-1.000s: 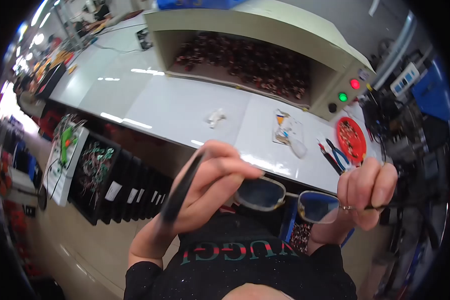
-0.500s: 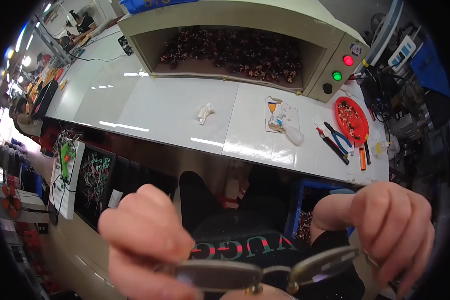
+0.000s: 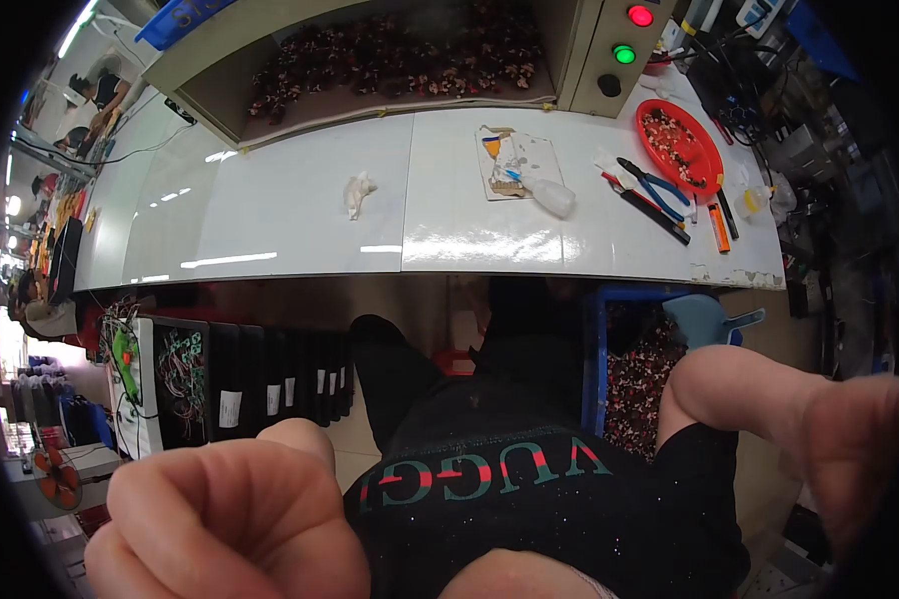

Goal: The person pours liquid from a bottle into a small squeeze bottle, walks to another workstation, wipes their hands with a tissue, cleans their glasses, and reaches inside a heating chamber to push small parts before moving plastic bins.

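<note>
My left hand [image 3: 230, 519] is raised close to the camera at the lower left, its fingers curled together in a pinch. What sits between those fingertips, if anything, is hidden. At the right edge my right hand [image 3: 854, 449] is smeared by motion and partly lost in the dark rim, so its fingers do not show clearly. No spectacles appear in this view now. Both hands are in front of the white worktable [image 3: 300, 235], apart from it. Beneath my right forearm stands a blue bin [image 3: 594, 369] of small dark parts with a blue scoop [image 3: 704, 324].
An oven-like box [image 3: 579, 60] full of small parts stands at the back. On the table lie crumpled tissue [image 3: 357, 195], a plastic bottle [image 3: 554, 198], pliers [image 3: 654, 188], an orange cutter [image 3: 719, 230] and a red dish [image 3: 679, 145]. Black trays [image 3: 245, 399] line the left.
The spectacles between my hands have left the view. My left hand has moved down and left, my right hand outward to the right. The camera view has tilted downward.
</note>
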A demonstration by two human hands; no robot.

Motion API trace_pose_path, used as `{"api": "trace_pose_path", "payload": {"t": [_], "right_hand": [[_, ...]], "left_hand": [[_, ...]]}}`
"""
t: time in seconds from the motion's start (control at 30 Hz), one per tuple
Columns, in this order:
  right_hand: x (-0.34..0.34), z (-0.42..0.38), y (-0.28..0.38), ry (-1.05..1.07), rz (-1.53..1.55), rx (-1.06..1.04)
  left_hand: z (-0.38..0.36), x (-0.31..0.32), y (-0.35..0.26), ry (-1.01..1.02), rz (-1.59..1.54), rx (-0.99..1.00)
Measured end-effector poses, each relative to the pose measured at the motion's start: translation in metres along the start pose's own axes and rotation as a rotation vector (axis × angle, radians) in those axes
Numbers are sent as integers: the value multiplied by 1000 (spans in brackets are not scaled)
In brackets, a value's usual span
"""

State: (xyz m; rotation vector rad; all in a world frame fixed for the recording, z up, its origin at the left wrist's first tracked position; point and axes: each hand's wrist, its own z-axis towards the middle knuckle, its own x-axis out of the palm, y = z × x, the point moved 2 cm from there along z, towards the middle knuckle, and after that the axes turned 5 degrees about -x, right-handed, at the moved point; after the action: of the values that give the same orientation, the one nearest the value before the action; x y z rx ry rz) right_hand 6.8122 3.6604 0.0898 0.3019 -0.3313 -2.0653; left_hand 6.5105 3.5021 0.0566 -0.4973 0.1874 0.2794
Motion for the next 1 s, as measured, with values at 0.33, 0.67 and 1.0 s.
{"api": "trace_pose_path", "payload": {"t": [0.33,0.67,1.0], "right_hand": [[32,-40,-256,483,-544,652],[138,-12,-596,596,-742,413],[160,8,-737,978,-1449,401]], "left_hand": [[-68,-39,110,-246,820,-362],[-153,-184,391,-326,1323,-962],[-159,-199,418,-198,1321,-984]]}}
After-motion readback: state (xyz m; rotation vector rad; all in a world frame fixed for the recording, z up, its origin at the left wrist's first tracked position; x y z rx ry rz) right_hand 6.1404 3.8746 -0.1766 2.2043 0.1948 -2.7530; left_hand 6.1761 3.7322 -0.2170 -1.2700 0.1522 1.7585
